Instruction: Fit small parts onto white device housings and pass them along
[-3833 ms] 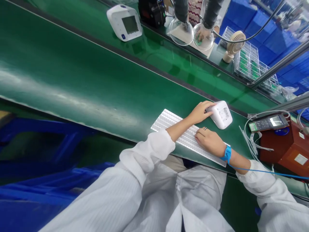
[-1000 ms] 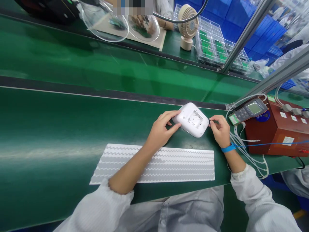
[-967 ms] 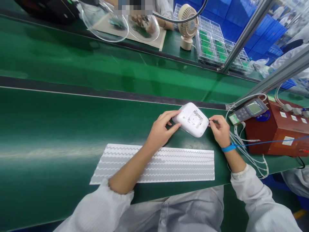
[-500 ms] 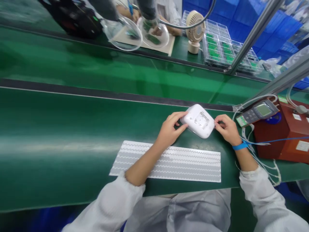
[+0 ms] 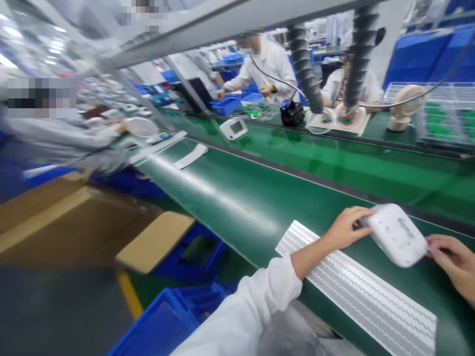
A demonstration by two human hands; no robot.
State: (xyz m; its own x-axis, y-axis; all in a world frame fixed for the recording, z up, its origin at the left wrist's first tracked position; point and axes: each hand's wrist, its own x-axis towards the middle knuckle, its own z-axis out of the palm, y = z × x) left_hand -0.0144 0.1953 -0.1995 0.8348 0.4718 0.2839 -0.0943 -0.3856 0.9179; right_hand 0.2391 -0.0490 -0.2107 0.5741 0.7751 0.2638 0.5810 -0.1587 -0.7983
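Note:
A white, rounded plastic device with blurred dark marks on its upper face is held a little above the green bench. My left hand grips its left edge, thumb in front and fingers behind. At the opposite edge, my right hand is closed in a pinch, fingertips against the device's side; whatever lies between them is hidden. Below the left forearm lies a white sheet with rows of wavy-edged strips.
A similar white device with a grey screen is on the green conveyor beyond the bench. A paper strip lies farther left. Blue crates and cardboard stand by the bench. Co-workers sit opposite, near a fan.
My view has swung left, bringing the crates and co-workers into sight; the meter and red-brown box have left view. Both hands stay at the device, whose upper face appears at a different angle.

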